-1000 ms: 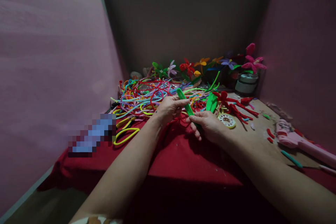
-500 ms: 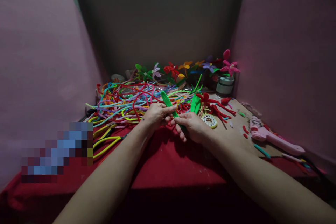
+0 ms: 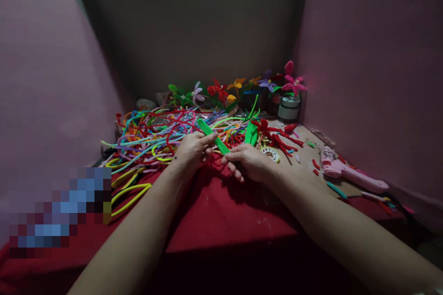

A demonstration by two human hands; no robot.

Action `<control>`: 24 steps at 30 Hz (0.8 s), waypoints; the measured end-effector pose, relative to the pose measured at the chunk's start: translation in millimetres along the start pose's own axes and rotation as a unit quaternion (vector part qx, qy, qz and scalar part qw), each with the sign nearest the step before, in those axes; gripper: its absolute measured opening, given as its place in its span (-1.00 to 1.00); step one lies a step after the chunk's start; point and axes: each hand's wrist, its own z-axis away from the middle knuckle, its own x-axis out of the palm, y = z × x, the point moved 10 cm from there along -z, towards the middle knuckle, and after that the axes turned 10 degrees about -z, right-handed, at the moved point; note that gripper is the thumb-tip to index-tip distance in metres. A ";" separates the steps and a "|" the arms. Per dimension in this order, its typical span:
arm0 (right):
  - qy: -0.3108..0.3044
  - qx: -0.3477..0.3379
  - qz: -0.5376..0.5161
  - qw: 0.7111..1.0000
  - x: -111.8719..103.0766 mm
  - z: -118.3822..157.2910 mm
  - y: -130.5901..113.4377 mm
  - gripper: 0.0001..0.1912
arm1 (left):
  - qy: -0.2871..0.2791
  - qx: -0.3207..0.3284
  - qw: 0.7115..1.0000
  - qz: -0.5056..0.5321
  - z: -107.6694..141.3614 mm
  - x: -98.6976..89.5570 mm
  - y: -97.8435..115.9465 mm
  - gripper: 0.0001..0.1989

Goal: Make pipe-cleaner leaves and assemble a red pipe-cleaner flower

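Left hand [image 3: 192, 151] pinches green fuzzy strip [image 3: 221, 145] near its middle, thumb against fingers; right hand [image 3: 249, 160] pinches strip's near end. Strip slants between both grips, far tip free beyond left thumb. Just past right fingers: green leaf piece [image 3: 251, 133]. Past left fingers: tangle of coloured stems [image 3: 148, 134]. Below both hands: red cloth [image 3: 224, 214].

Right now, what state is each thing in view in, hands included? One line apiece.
Green strip, held slanted
Left hand, pinching the strip partway along
Right hand, pinching its lower end
Fuzzy stems, tangled in a heap
Yellow handles, spread apart
Pink flower, upright, petals open
Pink tool, lying down
Red cloth, draped over an edge
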 end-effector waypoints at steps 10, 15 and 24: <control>-0.032 0.020 0.087 0.995 -8.7 1.6 -6.1 -0.88 | -0.095 0.496 0.730 -0.460 66.2 41.7 92.4 -0.84; -0.099 0.055 0.104 0.988 -1.6 6.8 -6.1 -0.87 | -0.146 0.479 0.724 -0.474 65.9 59.5 77.6 -0.86; -0.157 0.078 0.155 0.972 -0.5 14.2 -7.8 -0.88 | -0.144 0.450 0.723 -0.503 69.5 66.0 70.4 -0.81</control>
